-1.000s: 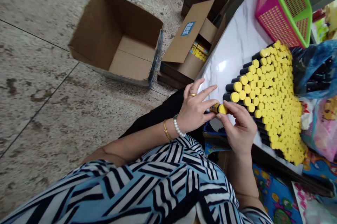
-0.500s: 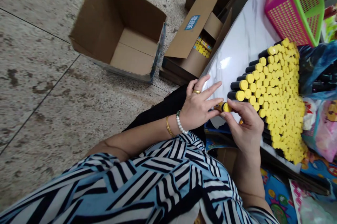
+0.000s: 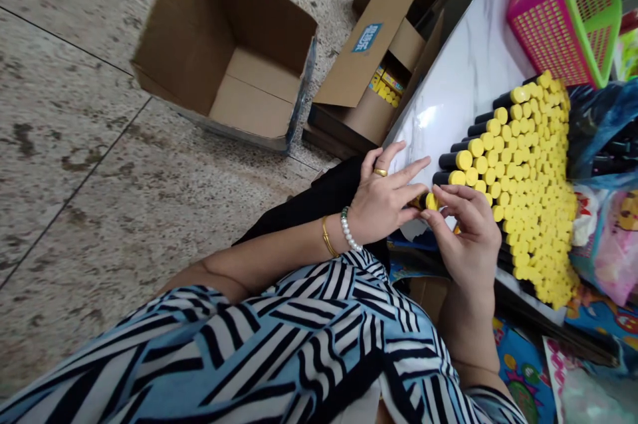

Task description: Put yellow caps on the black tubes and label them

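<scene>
Both hands meet at the near edge of a white marble table (image 3: 448,98). My left hand (image 3: 386,201), with a gold ring and bracelets, pinches one end of a small black tube with a yellow cap (image 3: 429,201); its other fingers are stretched out. My right hand (image 3: 466,234) grips the same tube at the yellow cap with curled fingers. Just right of the hands lies a big stack of black tubes with yellow caps (image 3: 523,185), caps facing me.
An open empty cardboard box (image 3: 224,52) stands on the stone floor. Another cardboard box (image 3: 371,72) holding yellow packs sits beside the table. A pink and green basket (image 3: 563,5) stands at the table's far end. Plastic bags (image 3: 603,138) lie to the right.
Both hands stay on the one tube. My right hand's fingers have curled more over the yellow cap. The view has shifted slightly.
</scene>
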`<state>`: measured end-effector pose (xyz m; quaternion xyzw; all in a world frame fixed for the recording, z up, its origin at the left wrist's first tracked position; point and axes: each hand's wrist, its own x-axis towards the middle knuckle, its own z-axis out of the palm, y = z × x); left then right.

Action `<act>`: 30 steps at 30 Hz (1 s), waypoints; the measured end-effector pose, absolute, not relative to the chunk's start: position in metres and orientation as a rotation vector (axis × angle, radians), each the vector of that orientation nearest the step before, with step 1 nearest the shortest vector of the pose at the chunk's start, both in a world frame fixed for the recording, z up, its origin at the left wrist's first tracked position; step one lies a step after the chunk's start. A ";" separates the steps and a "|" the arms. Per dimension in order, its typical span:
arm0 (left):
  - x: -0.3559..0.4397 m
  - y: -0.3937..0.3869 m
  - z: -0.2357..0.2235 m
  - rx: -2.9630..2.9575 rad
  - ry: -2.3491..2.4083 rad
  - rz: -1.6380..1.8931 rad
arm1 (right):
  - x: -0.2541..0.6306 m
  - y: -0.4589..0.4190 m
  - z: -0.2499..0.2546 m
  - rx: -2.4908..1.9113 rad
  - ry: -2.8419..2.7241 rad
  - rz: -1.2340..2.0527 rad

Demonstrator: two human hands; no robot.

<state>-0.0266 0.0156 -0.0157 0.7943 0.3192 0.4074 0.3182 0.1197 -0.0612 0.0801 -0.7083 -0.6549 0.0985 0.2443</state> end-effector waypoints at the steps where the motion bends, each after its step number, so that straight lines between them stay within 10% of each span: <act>1: -0.026 0.015 -0.018 2.085 0.842 1.073 | 0.120 -0.062 0.080 -1.937 -1.765 0.290; 30: -0.026 0.015 -0.025 2.107 0.834 1.140 | 0.126 -0.066 0.076 -1.835 -1.859 0.199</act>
